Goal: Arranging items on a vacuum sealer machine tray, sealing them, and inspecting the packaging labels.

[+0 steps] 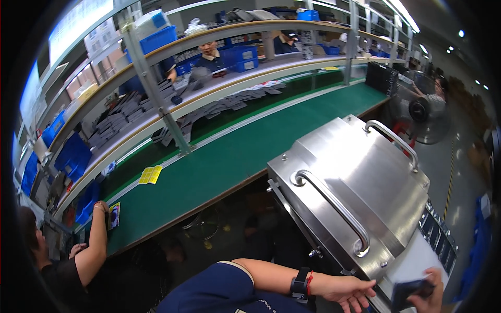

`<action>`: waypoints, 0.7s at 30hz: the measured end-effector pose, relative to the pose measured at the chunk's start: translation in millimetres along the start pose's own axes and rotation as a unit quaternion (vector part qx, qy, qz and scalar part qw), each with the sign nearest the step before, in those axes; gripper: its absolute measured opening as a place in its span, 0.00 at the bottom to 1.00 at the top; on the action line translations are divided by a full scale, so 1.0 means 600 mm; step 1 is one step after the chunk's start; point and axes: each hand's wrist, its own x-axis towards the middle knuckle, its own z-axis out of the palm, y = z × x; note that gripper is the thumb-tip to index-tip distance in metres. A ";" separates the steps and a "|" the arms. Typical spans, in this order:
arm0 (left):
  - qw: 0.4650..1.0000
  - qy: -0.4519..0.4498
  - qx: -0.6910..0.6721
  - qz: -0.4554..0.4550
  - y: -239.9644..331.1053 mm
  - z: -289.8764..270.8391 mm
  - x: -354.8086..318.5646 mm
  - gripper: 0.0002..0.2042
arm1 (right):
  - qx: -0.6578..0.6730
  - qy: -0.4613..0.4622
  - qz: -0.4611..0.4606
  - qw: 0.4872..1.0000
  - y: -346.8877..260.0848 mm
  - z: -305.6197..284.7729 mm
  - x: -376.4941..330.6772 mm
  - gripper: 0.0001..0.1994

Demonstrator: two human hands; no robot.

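Note:
My left hand (350, 292) reaches palm-up with its fingers spread and nothing in it, beside the lower corner of a stainless steel machine cover (360, 172). A dark watch (300, 285) and a red string are on that wrist. My right hand (431, 293) is closed on a dark, flat, box-like item (409, 295), blurred by motion, so its kind cannot be told. Just beyond it lies a white sheet-like surface (417, 260) at the machine's opening, next to a dark slatted conveyor (441, 235). The cover carries two curved metal handles, one of them a near handle (334, 208).
A long green workbench (224, 151) runs along the far side, with yellow label sheets (150, 175) on it. A co-worker's arm (93, 248) rests at its left end. Shelves with blue bins (158, 39) and grey pieces stand behind. A large fan (420, 108) is at right.

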 end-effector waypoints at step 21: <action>0.983 -0.112 -0.065 0.126 0.017 0.003 -0.016 0.36 | -0.200 0.136 -0.351 0.905 -0.078 0.074 0.126 0.32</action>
